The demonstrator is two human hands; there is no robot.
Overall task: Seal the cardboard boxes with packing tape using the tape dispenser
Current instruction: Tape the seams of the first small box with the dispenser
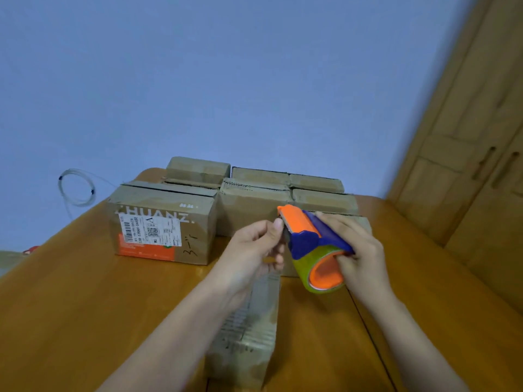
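The dispenser (314,244) is held above the near box (249,329) on the surface (85,306), gripped around its roll by the right hand (359,250), while the tape end at its mouth is pinched by the left hand (254,250). The tape appears to be being started. Next, the end would need to be drawn out and pressed onto the box seam.

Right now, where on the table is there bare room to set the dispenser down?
Bare table shows left of the near box, in front of the labelled box. Another bare patch lies right of the near box, under the right hand holding the dispenser. The back is crowded: stacked boxes fill it wall-side. The left hand is at the dispenser's front.
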